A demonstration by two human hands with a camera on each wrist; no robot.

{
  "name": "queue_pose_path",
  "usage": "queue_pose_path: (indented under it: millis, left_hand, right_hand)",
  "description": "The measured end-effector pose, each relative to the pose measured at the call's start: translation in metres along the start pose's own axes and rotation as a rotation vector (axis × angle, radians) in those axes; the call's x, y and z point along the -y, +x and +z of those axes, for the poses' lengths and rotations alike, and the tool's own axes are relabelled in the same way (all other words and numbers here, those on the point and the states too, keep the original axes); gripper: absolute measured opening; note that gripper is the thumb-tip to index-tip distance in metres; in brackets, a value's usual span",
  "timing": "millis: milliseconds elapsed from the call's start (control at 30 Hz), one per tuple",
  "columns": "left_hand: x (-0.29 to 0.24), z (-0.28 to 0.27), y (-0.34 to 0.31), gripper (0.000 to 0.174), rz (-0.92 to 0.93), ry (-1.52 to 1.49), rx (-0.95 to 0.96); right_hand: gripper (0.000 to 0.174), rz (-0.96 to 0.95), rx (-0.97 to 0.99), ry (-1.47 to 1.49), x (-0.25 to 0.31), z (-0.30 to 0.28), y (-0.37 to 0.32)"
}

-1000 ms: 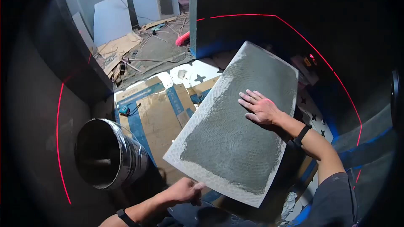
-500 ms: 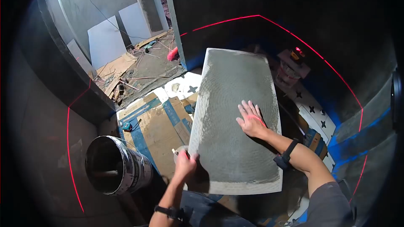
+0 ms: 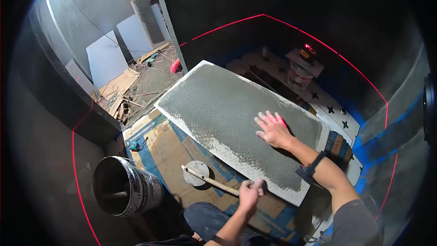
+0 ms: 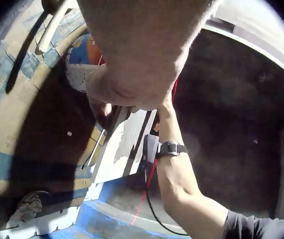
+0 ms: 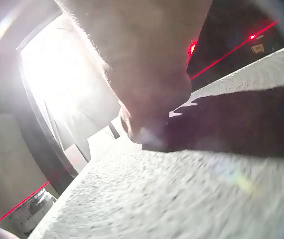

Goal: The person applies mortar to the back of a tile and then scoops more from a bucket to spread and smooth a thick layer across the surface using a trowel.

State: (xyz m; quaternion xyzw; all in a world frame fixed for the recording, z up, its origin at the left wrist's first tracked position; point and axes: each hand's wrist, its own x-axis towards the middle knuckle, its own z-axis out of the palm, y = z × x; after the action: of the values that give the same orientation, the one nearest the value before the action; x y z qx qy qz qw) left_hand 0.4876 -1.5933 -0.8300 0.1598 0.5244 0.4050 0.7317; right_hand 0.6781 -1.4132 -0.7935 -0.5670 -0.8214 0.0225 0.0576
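A large tile (image 3: pixel 218 123) lies tilted across the middle of the head view, its upper face coated with ridged grey mortar and its pale border showing. My right hand (image 3: pixel 275 132) rests on the mortar with fingers spread and fairly straight; its shadow falls over the coat in the right wrist view. At the near long edge, my left hand (image 3: pixel 249 194) grips the tile with curled fingers, some of them hidden. A wooden stick (image 3: pixel 211 181) lies left of that hand, over a round grey disc (image 3: pixel 195 166).
A deep bucket (image 3: pixel 136 187) stands at the left on cardboard-covered floor (image 3: pixel 159 148). A laser level (image 3: pixel 308 53) sits on a small bucket (image 3: pixel 299 75) at the back right, casting red lines on the walls. Boards (image 3: pixel 107 61) and debris lie beyond the doorway.
The tile has turned counter-clockwise, its far end swinging left. My left hand has moved right along with the near edge, uncovering the stick and disc. My right hand stays on the mortar.
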Motion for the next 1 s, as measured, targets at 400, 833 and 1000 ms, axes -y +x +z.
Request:
queue_pose_path:
  millis: [400,833,1000]
  left_hand:
    - [-0.152,-0.089,0.149,0.034,0.379,0.303,-0.363]
    - [-0.069,-0.063,0.030,0.023,-0.006,-0.058,-0.136]
    - [-0.083,-0.050,0.009,0.021,-0.037,0.008,-0.110]
  right_hand:
    - [0.051,1.064,-0.463,0.925,-0.068,0.024,-0.216]
    - [0.051,0.573,-0.217,-0.117,-0.141,-0.025,-0.049]
    - [0.052,0.141,-0.256,0.072,-0.096,-0.002,0.143]
